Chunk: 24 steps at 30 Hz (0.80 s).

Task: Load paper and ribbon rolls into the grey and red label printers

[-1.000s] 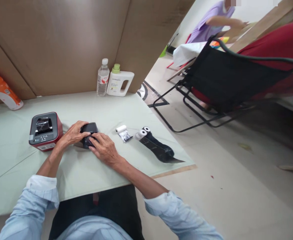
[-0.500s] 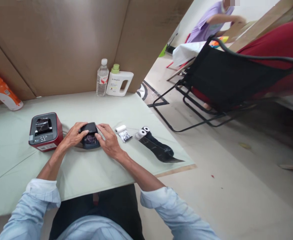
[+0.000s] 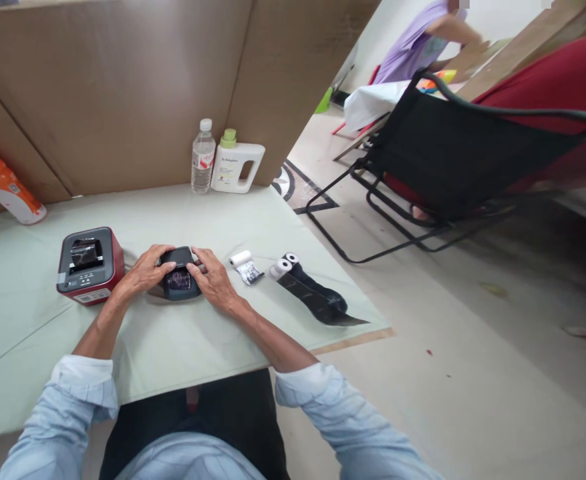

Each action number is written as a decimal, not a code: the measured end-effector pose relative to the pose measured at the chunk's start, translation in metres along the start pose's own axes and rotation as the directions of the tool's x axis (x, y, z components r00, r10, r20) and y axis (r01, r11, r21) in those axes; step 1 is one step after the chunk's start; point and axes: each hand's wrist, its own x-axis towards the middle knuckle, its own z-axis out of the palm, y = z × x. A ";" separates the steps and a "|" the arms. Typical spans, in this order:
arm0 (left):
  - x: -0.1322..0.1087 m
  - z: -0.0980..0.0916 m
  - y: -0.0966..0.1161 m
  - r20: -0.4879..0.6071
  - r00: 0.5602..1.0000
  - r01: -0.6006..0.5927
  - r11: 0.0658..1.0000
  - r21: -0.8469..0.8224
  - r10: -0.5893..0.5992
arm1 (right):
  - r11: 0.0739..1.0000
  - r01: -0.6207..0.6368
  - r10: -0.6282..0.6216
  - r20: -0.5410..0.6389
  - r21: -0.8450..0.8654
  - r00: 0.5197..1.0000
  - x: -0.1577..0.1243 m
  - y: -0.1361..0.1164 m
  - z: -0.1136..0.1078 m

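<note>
My fingers hide part of the black device. Along the desk's far edge, the orange bottle is cut off at left; I cannot read the white jug's small print.

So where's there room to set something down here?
Left of the red box, and between the clear bottle and the black device. It's crowded where the left hand and right hand touch that device, and around the paper rolls.

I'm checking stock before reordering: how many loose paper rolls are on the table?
3: the left roll near the right hand; farther right, a front roll and a back roll close together. Others could be hidden.
</note>
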 end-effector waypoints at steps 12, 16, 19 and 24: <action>0.000 -0.006 0.007 0.008 1.000 0.002 1.000 0.018 -0.003 | 0.969 0.038 -0.028 0.042 -0.246 0.999 -0.016 -0.024 0.006; 0.001 -0.005 0.004 0.006 1.000 0.004 1.000 0.010 -0.004 | 0.883 0.238 -0.219 0.094 -0.405 0.971 -0.020 -0.033 0.007; 0.001 -0.006 0.004 0.015 1.000 0.008 1.000 0.001 -0.008 | 0.849 0.272 -0.256 0.099 -0.453 0.962 -0.017 -0.032 0.004; 0.003 -0.007 0.004 0.015 1.000 -0.001 1.000 -0.001 0.001 | 0.837 0.357 -0.336 0.125 -0.416 0.934 -0.013 -0.025 -0.008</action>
